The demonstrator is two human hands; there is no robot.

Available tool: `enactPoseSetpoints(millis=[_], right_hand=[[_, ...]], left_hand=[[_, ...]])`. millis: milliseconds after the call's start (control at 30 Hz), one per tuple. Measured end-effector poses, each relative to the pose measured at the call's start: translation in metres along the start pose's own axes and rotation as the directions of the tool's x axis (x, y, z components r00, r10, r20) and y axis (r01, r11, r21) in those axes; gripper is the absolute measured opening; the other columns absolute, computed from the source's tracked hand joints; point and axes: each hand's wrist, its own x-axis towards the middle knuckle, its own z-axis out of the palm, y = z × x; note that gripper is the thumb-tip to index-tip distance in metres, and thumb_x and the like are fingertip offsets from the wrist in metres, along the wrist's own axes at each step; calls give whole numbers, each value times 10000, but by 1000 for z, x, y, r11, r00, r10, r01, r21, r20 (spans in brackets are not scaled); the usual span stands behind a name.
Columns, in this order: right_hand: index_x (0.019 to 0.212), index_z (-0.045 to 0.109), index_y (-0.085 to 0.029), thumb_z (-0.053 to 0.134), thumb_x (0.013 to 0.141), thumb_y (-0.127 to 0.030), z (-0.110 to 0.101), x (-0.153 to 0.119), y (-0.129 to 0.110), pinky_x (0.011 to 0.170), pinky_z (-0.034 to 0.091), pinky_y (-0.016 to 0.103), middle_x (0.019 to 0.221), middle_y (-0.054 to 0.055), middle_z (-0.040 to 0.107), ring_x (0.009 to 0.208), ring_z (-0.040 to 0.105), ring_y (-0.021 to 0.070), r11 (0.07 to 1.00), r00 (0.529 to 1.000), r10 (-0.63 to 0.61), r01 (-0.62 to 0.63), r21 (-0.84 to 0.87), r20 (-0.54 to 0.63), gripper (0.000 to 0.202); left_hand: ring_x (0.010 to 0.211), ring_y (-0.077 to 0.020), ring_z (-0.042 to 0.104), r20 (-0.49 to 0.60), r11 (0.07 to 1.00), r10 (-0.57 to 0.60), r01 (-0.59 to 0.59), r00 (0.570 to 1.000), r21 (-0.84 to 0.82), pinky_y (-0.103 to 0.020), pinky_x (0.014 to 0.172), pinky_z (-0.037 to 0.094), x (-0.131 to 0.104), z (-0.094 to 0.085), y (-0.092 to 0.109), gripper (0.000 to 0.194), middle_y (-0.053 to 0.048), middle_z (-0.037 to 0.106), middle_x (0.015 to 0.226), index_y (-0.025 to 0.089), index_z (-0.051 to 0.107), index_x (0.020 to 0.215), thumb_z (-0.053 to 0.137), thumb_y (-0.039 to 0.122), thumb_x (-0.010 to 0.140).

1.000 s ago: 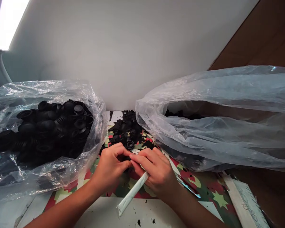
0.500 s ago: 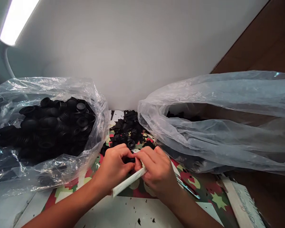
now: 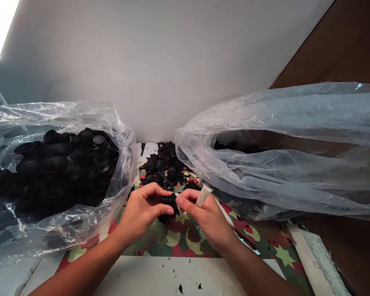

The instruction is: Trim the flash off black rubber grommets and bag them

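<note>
Two clear plastic bags flanked my fingers: the draped one to their right, with dark shapes inside, and the left one, heaped with black ribbed pieces. I could not tell which bag, if either, held finished pieces. Just beyond my fingertips spread a pile of black scraps, which I took as a sign that plenty had been done; the many ribbed pieces made me think plenty might be left. My left hand had thumb and forefinger closed around one black piece, and I judged that one unfinished, being in hand. My right hand gripped a pale wrapped stick, its fingertips at the piece's right edge. Past them sat a small ring-faced piece, and nearer me than my fingers lay black flecks.
</note>
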Motion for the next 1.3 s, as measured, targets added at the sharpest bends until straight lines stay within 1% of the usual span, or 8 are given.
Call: enactPoseSetpoints(millis=[233, 400, 467, 567, 667, 967, 1100, 1300], right_hand=[[614, 595, -193, 683, 811, -481, 0, -2, -2, 620, 371, 278, 617, -21, 501, 615, 433, 133, 994, 998, -54, 57, 89, -39, 360], [652, 614, -184, 673, 812, -466, 3, 0, 5, 553, 318, 264, 607, -31, 476, 583, 389, 120, 997, 984, -72, 73, -3, -163, 330], [669, 626, -183, 657, 825, -469, 5, 0, 9, 546, 326, 262, 605, -30, 490, 576, 399, 120, 998, 969, -67, 66, -10, -236, 328], [666, 650, -185, 659, 824, -416, 10, 0, 11, 552, 349, 261, 612, -23, 529, 574, 426, 122, 988, 950, -153, 139, -71, -272, 280], [643, 658, -187, 657, 827, -340, 16, -2, 11, 574, 372, 260, 640, -10, 578, 594, 478, 127, 961, 937, -268, 244, -128, -223, 239], [603, 558, -190, 718, 749, -533, 16, 0, 12, 545, 325, 246, 586, -38, 465, 561, 378, 107, 958, 995, 77, -56, 280, -65, 406], [577, 533, -194, 753, 713, -541, 15, -1, 8, 525, 266, 243, 576, -47, 415, 563, 316, 103, 931, 994, 104, -80, 357, -47, 433], [589, 507, -203, 771, 698, -540, 14, -4, 2, 483, 212, 246, 569, -62, 372, 531, 256, 92, 908, 994, 104, -87, 410, -19, 442]], left_hand=[[727, -166, 657, 80, 970, -49, 66, 996, -234, -255, 675, 519, 6, -2, -11, 273, -22, 737, 771, 182, 781, 837, 911, 256, 608], [1023, -232, 643, -47, 958, 237, -226, 970, 175, -302, 806, 529, -1, 0, 1, 277, -61, 715, 1124, 254, 800, 949, 851, 214, 680], [916, -203, 640, -113, 922, 304, -261, 946, 286, -292, 752, 523, -5, 2, 4, 314, -45, 694, 1021, 262, 775, 1028, 824, 235, 718], [630, -152, 583, -60, 973, 151, -138, 987, 183, -266, 579, 488, -7, 4, 4, 357, 13, 614, 749, 226, 691, 1156, 724, 389, 840], [621, -150, 586, 40, 997, 32, -35, 999, 67, -264, 571, 491, -5, 3, 2, 369, 8, 612, 751, 190, 685, 1093, 692, 472, 855], [742, -175, 606, 118, 940, 275, -293, 954, 176, -274, 638, 506, 2, -4, 0, 243, -57, 702, 923, 239, 814, 971, 837, 351, 756], [722, -181, 639, 55, 980, 185, -189, 981, 69, -278, 661, 536, 1, -1, 0, 298, -46, 758, 842, 228, 827, 952, 900, 302, 674], [725, -182, 676, 90, 992, 38, -26, 995, -126, -271, 665, 577, 2, 1, -1, 260, -40, 767, 796, 189, 821, 909, 884, 292, 678]])
